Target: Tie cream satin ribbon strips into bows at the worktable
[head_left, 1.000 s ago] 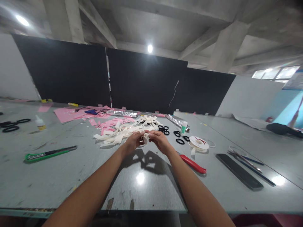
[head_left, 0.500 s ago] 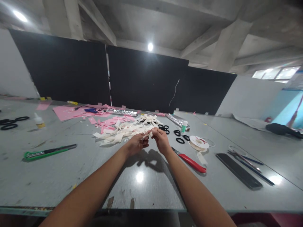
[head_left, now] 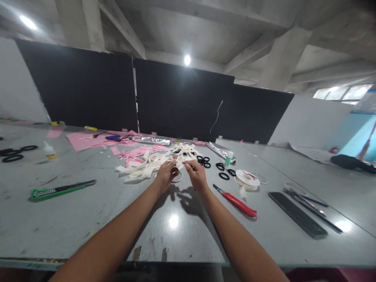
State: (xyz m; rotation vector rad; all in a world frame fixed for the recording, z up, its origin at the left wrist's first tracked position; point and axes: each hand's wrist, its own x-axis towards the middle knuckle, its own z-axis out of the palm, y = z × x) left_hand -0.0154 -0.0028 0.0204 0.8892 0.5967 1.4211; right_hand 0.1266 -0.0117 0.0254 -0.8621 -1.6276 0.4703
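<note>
My left hand (head_left: 166,176) is closed, with a thin white ring (head_left: 178,178) held at its fingertips above the table. Just to the right, a small gap away, is my right hand (head_left: 196,175), its thumb and fingers drawn together; whatever is between them is too small to make out. Behind both hands lies a loose heap of cream ribbon strips (head_left: 147,169). To the right of my right hand rests a red utility knife (head_left: 238,203) with its blade out. A spool of cream ribbon (head_left: 247,179) lies beyond it, a short end trailing forward.
Black rings (head_left: 224,176) and a green-and-white glue stick (head_left: 228,159) are right of the heap. A green utility knife (head_left: 63,189) and a glue bottle (head_left: 49,151) lie left. Far right are a dark phone-like slab (head_left: 297,214) and tweezers (head_left: 305,203). Pink scraps (head_left: 85,140) lie behind.
My hands have moved apart from where their fingertips met. A white ring now shows at my left fingertips. The spool's trailing ribbon end has shifted.
</note>
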